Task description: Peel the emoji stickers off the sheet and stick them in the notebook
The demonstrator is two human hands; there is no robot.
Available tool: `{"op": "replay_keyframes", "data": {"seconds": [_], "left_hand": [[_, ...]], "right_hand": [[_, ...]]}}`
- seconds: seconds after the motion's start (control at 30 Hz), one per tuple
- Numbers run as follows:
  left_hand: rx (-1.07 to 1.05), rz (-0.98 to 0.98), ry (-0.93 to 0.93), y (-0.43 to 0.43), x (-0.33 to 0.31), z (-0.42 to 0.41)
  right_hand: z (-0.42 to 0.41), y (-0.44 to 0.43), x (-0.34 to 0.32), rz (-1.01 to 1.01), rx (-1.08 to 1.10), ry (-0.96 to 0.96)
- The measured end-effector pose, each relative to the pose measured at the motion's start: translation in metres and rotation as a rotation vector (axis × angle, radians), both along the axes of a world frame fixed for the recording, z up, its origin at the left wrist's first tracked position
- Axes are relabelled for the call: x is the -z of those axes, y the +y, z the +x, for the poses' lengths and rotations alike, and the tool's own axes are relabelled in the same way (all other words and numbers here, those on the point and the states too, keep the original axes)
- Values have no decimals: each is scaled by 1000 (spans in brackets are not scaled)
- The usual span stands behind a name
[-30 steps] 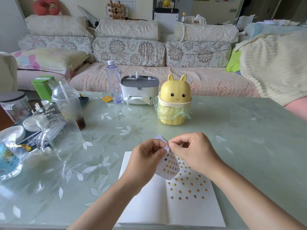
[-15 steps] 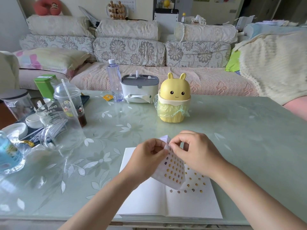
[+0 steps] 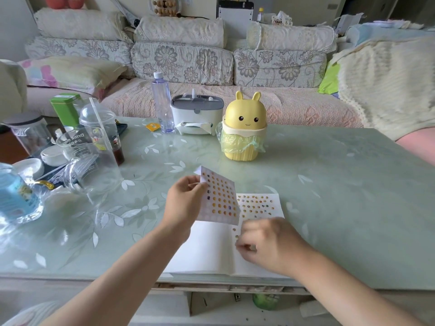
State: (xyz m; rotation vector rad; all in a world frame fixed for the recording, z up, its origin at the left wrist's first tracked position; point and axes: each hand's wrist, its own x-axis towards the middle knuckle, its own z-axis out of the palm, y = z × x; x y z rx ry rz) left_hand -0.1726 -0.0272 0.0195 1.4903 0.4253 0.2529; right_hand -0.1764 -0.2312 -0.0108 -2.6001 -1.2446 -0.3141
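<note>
- Pale green glass table [image 3: 329, 184] fills the foreground, with a flowered sofa [image 3: 183, 60] running along behind it.
- At the table's near edge lies the open notebook [image 3: 211, 245], flat, with its left page bare.
- Over on the right page, rows of small emoji stickers [image 3: 255, 204] sit across the top part.
- Look at the left hand [image 3: 183, 203]: it holds the sticker sheet [image 3: 221, 196] up above the notebook's fold, thumb and fingers pinching the sheet's left edge.
- That sheet is tilted with its top corner curled; yellow dots fill most of it and pale blank spots show at lower left.
- Down low, the right hand [image 3: 273, 243] is over the right page, just below the sheet, fingertips drawn together and pointing at the paper. It is blurred, so I cannot tell whether they pinch a sticker.
- Beyond the notebook, well apart, stands a yellow bunny-eared bin [image 3: 244, 123] with a plastic liner.
- Left of it are a tissue box [image 3: 197, 114] and a clear bottle [image 3: 162, 102].
- Crowding the far left are a domed cup [image 3: 101, 128], a glass jug [image 3: 87, 165] and a green tin [image 3: 66, 109].
</note>
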Motion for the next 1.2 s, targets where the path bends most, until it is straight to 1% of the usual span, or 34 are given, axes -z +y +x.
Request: {"op": "replay_keyframes", "data": {"seconds": [0.1,0.2,0.27,0.33,0.37,0.4,0.5,0.53,0.6,0.7,0.8,1.03,1.2], "left_hand": [[8,-49,20,1,2,-1],[26,-53,31,-2,5,-4],[48,-70,32,-4,6,-6],[80,-95,43,-7,9,-9],[93,-106,49,-9,10,-11],[108,-117,52,-11,11,-12],[158,-136,49,-18,14,-15],[178,-148,42,-20,15,-16],[230,-175,25,-25,14,-17],[327,-183,-6,-31,13,-20],[362,-184,-44,-34,13,-21],[359,-118,-72,-31,10,-23],[356,-5,-72,-30,9,-26]], "right_hand": [[-6,-4,5,-100,-32,-37],[-9,-10,1,-122,-80,-62],[-13,-14,-1,-130,-81,-18],[-14,-18,-6,-128,-37,79],[-13,-19,-9,-91,-12,133],[-11,-20,-13,-7,10,157],[-2,-17,-25,325,94,124],[1,-14,-28,406,129,104],[7,-8,-32,493,198,56],[14,2,-31,516,295,56],[15,10,-31,492,351,53],[16,18,-33,535,356,54],[17,19,-33,524,312,107]]}}
